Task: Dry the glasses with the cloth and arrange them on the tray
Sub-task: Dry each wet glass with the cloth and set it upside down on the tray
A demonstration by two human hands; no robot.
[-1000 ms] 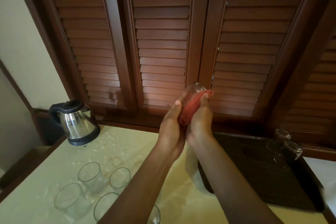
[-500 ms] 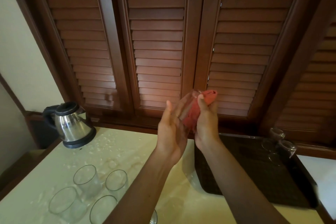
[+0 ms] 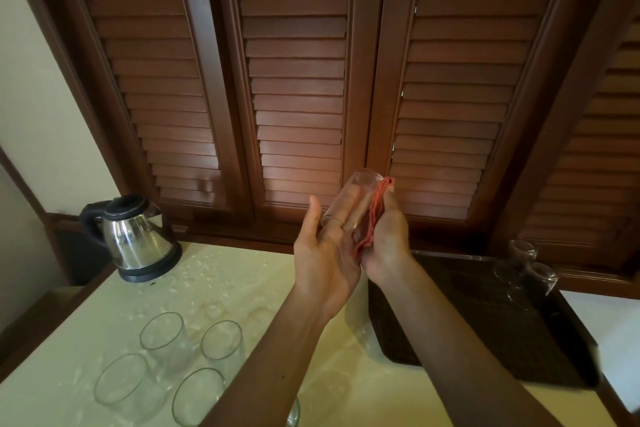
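Observation:
A clear drinking glass [image 3: 358, 191] is raised in front of the shutters, lying between both hands. My left hand [image 3: 325, 253] supports it with straight fingers and an open palm. My right hand [image 3: 388, 239] grips a folded red cloth [image 3: 374, 215] and presses it against the glass's side. Several more glasses [image 3: 166, 340] stand on the wet cream table at the lower left. A dark tray [image 3: 485, 322] sits at the right, and two glasses [image 3: 530, 267] rest in its far right corner.
A steel electric kettle [image 3: 135, 239] stands at the table's back left. Water drops lie on the cream tabletop [image 3: 242, 288]. Dark wooden louvred shutters [image 3: 298, 80] close off the back. The table's edge falls away on the left.
My left hand has opened from a wrap around the glass to straight fingers under it. More of the glass shows now, and the cloth has shifted to its right side.

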